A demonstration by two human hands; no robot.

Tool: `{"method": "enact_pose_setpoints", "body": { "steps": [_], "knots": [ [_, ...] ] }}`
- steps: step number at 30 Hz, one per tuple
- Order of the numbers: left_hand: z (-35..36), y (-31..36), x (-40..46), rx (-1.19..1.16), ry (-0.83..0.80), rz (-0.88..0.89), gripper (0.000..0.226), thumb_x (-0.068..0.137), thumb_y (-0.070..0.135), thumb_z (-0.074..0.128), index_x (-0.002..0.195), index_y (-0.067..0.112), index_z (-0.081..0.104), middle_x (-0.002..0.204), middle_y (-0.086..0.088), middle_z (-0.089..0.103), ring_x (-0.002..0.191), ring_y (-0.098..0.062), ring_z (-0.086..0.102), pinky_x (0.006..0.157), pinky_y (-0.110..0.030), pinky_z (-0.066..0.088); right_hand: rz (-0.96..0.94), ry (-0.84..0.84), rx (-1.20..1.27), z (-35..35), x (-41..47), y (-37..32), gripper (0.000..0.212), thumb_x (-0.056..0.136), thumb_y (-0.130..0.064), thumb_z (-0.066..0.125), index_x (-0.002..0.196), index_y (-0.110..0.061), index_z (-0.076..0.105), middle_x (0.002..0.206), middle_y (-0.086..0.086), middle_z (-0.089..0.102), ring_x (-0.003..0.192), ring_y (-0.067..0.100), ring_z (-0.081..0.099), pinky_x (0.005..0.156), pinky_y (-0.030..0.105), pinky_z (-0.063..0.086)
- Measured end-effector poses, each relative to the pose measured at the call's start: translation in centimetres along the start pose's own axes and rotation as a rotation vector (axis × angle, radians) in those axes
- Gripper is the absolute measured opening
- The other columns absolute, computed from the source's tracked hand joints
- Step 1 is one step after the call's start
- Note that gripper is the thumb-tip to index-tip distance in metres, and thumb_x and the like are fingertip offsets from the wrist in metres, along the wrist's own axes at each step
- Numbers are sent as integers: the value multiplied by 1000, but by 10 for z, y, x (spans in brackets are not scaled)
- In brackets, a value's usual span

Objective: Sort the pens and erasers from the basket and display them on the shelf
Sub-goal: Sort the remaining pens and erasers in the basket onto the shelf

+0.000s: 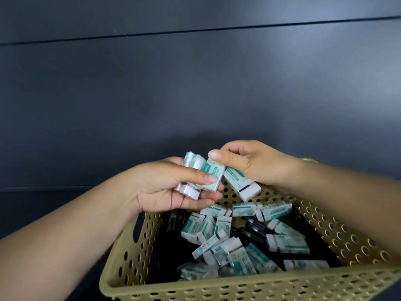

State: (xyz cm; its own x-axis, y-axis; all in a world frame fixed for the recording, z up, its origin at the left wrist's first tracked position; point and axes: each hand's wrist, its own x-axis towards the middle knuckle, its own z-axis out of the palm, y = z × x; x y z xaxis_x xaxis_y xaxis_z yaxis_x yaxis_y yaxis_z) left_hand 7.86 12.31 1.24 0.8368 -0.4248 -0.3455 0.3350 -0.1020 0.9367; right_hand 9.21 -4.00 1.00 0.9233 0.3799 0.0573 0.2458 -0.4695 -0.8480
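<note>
Above the far rim of the tan perforated basket (134, 253), in the head view, both hands meet. The left hand (165, 187) has its grip clenched around a small bundle of erasers (195, 177), thumb pressing across the front one. The right hand (249, 164) pinches the top of that same front eraser with its fingertips and also grasps another eraser (243, 185), which slants down toward the basket. Inside the basket lie many more white-and-teal erasers (219, 242), jumbled over black pens (253, 231). A dark grey panelled wall (195, 83) stands behind.
</note>
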Motion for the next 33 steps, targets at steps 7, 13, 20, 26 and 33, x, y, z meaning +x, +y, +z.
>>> {"method": "enact_pose_setpoints", "body": {
  "steps": [7, 13, 20, 26, 33],
  "knots": [
    [-3, 2, 8, -235, 104, 77, 23, 61, 15, 63, 79, 1, 67, 75, -19, 70, 61, -23, 70, 48, -23, 55, -144, 231, 179, -12, 1, -2, 6, 75, -28, 68, 74, -23, 69, 49, -8, 57, 42, 0, 44, 45, 12, 35],
    [-3, 4, 10, -373, 126, 88, 32, 64, 23, 62, 81, -2, 71, 83, -22, 70, 68, -22, 71, 55, -26, 58, -307, 254, 66, -2, 2, -4, 14, 68, -36, 70, 71, -22, 69, 48, -2, 55, 41, 6, 43, 39, 22, 34],
    [-9, 3, 11, -470, 311, 151, 32, 62, 16, 68, 86, -1, 54, 70, -18, 65, 64, -23, 66, 54, -36, 58, -170, -39, 1, -5, -3, -4, 26, 71, -26, 74, 91, -36, 60, 60, -7, 60, 33, 5, 42, 34, 16, 34],
    [-5, 3, 4, -355, 182, 138, 32, 59, 24, 66, 82, 4, 57, 73, -15, 65, 60, -24, 67, 48, -32, 55, -86, 53, 451, -12, -2, -12, 15, 68, -20, 68, 81, -16, 64, 51, -5, 59, 37, 5, 45, 33, 14, 36],
    [-5, 2, 5, -347, 77, 149, 52, 64, 40, 58, 102, 4, 61, 79, -11, 70, 66, -16, 69, 54, -25, 56, -10, -126, 542, -6, -2, -12, 26, 71, 1, 64, 91, -16, 65, 68, -4, 68, 52, 7, 63, 49, 16, 51]
  ]
}}
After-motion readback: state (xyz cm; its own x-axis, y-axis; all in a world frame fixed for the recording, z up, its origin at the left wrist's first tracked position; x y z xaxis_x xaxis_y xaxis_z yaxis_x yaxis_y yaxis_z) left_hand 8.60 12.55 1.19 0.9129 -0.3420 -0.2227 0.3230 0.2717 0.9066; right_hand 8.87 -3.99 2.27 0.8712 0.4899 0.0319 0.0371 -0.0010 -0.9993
